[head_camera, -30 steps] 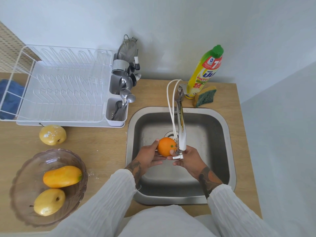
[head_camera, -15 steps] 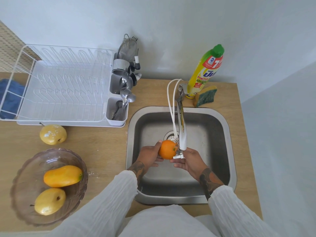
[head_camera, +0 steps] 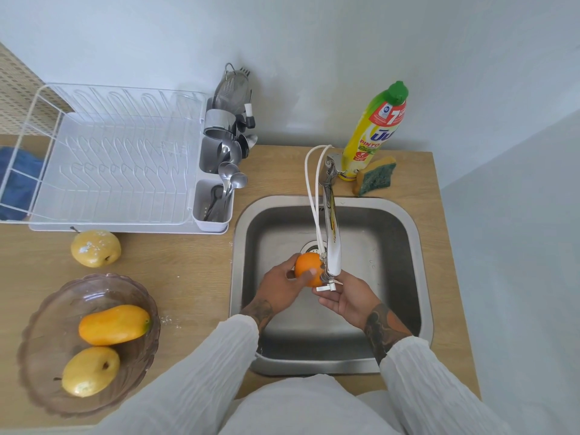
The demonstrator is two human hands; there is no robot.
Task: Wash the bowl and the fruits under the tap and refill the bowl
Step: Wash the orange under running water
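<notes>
**Wooden counter, steel sink: orange under the tap**

Wooden countertop, items listed near to far.

1. Ribbed smoky glass bowl, holding one orange-yellow mango and one yellow pear.
2. Left hand, grasping a round orange fruit over the stainless steel sink, thumb across its front.
3. Right hand, released, palm up beneath the chrome tap spout.
4. Second yellow pear, dusted white, on the counter beside the white dish rack.

Handling note: the orange likely rinses best turned slowly, with the free palm rubbing every side directly under the outlet.
</notes>
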